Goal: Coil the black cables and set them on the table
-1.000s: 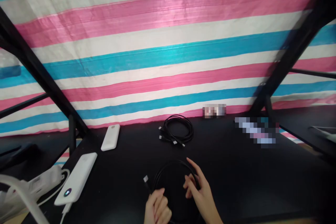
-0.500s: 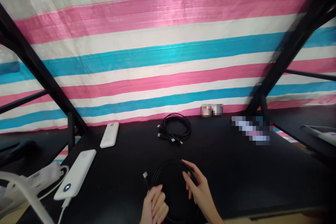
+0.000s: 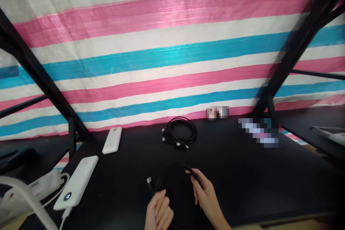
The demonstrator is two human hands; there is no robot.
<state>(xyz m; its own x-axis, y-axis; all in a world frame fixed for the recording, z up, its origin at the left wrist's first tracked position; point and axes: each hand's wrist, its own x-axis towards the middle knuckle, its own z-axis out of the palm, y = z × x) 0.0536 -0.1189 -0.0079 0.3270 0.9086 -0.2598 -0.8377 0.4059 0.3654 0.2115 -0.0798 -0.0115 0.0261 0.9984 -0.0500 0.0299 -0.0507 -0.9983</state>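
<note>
Near the front of the black table, a coiled black cable [image 3: 170, 167] forms a loop between my two hands. My left hand [image 3: 159, 211] is closed around the left side of the coil, and a silver-tipped plug [image 3: 149, 180] sticks up just beyond it. On the right side, my right hand [image 3: 205, 193] pinches the loop between thumb and fingers. The lower part of the coil is hard to make out against the dark surface. Farther back, coiled black cables [image 3: 194, 133] lie on the table with several plug ends pointing toward me.
Two white power banks stand out at left: a far one [image 3: 112, 141] and a near one [image 3: 77, 183] with a lit display and a cable plugged in. A white power strip [image 3: 44, 187] lies beside it. Blurred items [image 3: 258, 133] sit back right. Black frame legs [image 3: 291, 57] flank a striped sheet [image 3: 161, 54].
The fingers of my right hand have closed on the cable loop, where the thumb and index finger were apart before. My left hand keeps its grip in about the same place.
</note>
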